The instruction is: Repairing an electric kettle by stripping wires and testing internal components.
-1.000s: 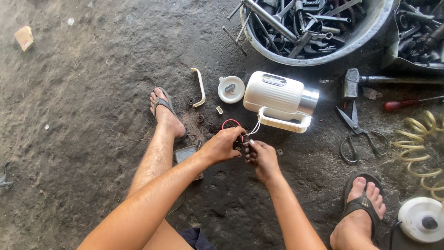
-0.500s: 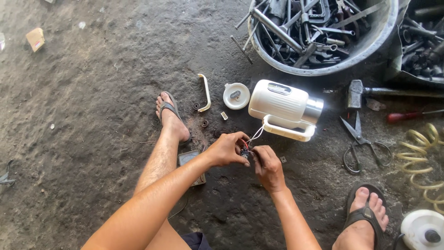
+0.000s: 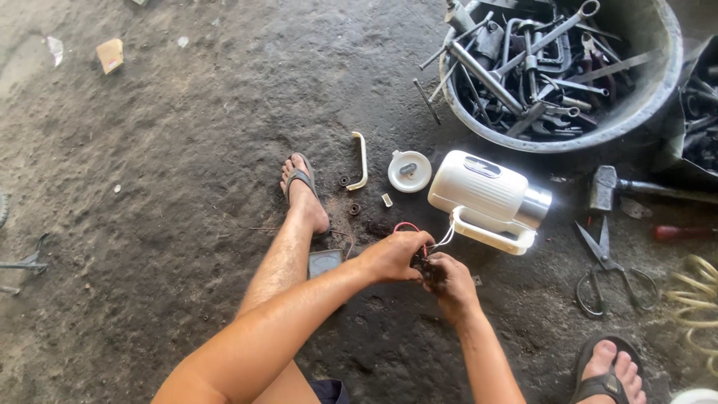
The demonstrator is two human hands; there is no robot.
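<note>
A white electric kettle lies on its side on the dark concrete floor, handle toward me. Red and white wires run from its handle down to a small dark part that both hands pinch. My left hand closes on the part from the left. My right hand closes on it from the right. The two hands touch just below the kettle's handle. The part itself is mostly hidden by my fingers.
A round white lid, a curved white handle strip and small dark rings lie behind my hands. A grey basin of wrenches stands at back right. Hammer, scissors, red-handled screwdriver and coiled hose lie right. My sandalled feet flank the spot.
The view has shifted, so everything sits lower and further right in the frame. Both hands stay together on the small part by the kettle's handle.
</note>
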